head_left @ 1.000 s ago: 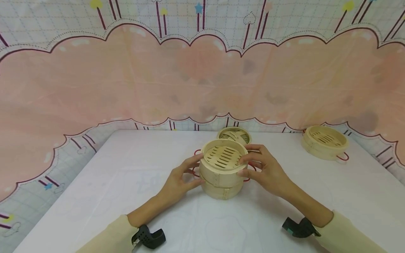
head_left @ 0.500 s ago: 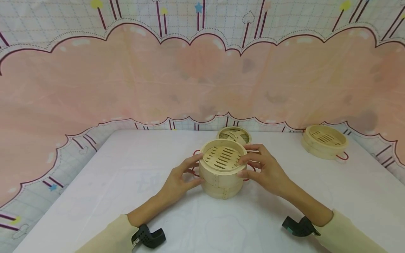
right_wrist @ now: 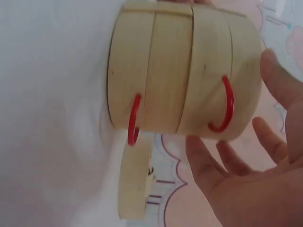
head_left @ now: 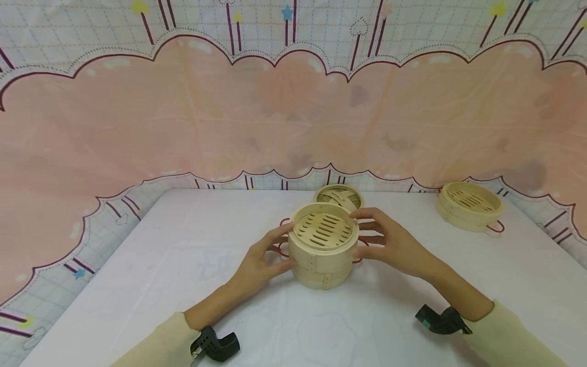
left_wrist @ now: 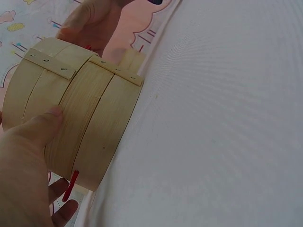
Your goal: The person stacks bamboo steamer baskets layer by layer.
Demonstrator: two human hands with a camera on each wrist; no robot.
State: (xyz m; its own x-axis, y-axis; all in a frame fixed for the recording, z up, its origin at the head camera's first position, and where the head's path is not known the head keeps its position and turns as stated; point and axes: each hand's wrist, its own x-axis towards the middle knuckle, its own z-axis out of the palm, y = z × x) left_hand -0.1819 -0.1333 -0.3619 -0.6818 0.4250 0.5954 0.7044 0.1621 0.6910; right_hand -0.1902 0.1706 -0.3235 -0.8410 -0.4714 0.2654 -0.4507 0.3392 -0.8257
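From the head view, two bamboo steamer baskets sit stacked in the middle of the white table (head_left: 137,285). The top basket (head_left: 323,237) rests on the bottom basket (head_left: 321,275). The left hand (head_left: 261,260) holds the side of the stack, fingers bent round it. The right hand (head_left: 390,242) is just beside the stack with fingers spread out; it does not seem to grip. I think the stacking step is about done here, and the next move calls for letting go gently so the top basket stays straight. A lid (head_left: 339,196) lies behind the stack, and another basket (head_left: 470,206) sits far off to the right.

From the left wrist view, the thumb (left_wrist: 42,127) presses on the wall of the stack (left_wrist: 80,109). This hand is clamped on it.

From the right wrist view, the right hand (right_wrist: 255,184) is wide open, near the red handles (right_wrist: 227,106) but not touching them. It holds nothing.
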